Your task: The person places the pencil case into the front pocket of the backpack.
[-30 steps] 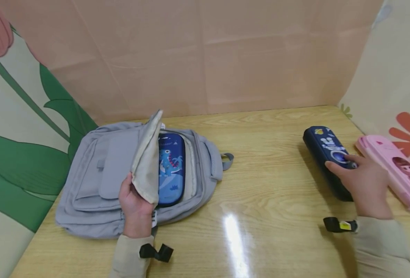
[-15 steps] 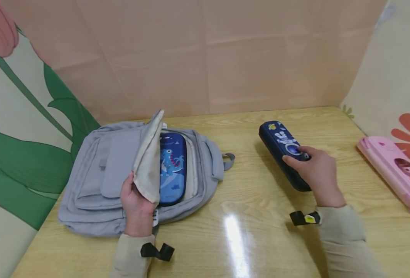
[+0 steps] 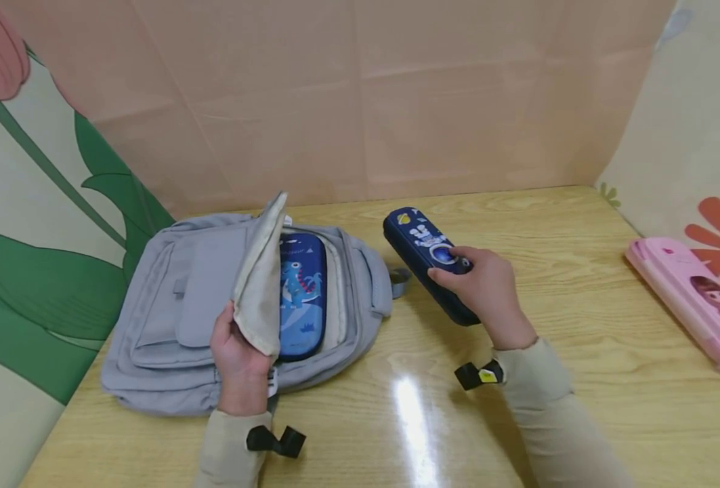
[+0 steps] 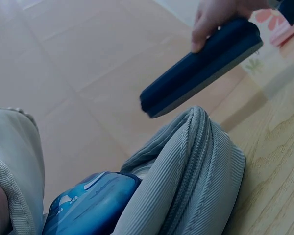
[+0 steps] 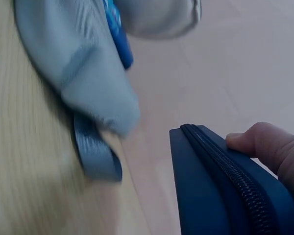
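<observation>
A grey backpack [image 3: 171,298] lies on the table with its main opening facing right. My left hand [image 3: 240,362] grips the edge of its cream-lined flap [image 3: 259,291] and holds it up. Inside the opening sits a blue pencil case [image 3: 303,298] with a dinosaur print, its left side hidden behind the flap. My right hand [image 3: 484,288] pinches a dark navy pencil case [image 3: 423,254] with an astronaut print, held in the air just right of the backpack. In the right wrist view the zipper [image 5: 230,178] along this case's side is closed.
A pink pencil case [image 3: 695,301] with a doll picture lies at the table's right side. The backpack's top loop [image 3: 399,288] sticks out to the right. A peach-coloured sheet [image 3: 360,102] hangs behind the wooden table [image 3: 347,440].
My right hand has carried the navy pencil case left, away from the pink one and up to the backpack. My left hand keeps the flap raised in the same place.
</observation>
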A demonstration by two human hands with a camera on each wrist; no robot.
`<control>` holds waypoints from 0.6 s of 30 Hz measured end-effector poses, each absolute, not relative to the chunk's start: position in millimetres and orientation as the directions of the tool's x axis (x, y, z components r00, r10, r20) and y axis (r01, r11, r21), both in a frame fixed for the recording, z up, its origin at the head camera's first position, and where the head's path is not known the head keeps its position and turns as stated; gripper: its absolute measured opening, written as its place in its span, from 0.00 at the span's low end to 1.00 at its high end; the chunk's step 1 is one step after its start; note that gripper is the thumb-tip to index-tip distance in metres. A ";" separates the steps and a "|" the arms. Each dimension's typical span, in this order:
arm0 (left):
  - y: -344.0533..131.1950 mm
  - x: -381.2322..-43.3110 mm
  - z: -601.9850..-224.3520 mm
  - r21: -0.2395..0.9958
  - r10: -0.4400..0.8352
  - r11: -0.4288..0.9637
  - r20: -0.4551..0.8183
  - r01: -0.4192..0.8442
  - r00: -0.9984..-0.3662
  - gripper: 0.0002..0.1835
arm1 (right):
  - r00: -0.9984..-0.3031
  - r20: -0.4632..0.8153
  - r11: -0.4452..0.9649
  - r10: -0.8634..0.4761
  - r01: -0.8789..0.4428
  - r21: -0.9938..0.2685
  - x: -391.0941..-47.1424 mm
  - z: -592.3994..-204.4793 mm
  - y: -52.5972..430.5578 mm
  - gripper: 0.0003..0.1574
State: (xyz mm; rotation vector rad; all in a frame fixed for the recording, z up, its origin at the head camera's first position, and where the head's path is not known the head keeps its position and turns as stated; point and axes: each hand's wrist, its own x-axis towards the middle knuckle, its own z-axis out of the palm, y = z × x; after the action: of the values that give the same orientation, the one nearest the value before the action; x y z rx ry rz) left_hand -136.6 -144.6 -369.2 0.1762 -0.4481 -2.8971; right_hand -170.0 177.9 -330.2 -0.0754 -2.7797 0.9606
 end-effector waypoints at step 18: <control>-144.9 -135.8 -368.3 0.302 -0.217 -0.937 -0.113 0.175 -0.970 0.16 | -0.986 0.165 0.837 -0.004 -0.093 -0.538 -183.9 -333.0 91.8 0.38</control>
State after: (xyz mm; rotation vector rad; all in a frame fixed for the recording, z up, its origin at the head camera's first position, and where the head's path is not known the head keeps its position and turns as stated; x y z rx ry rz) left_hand -135.8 -144.9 -368.3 0.2147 -0.4327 -2.9018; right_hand -183.9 91.8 -333.0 0.0759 -2.8589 0.8498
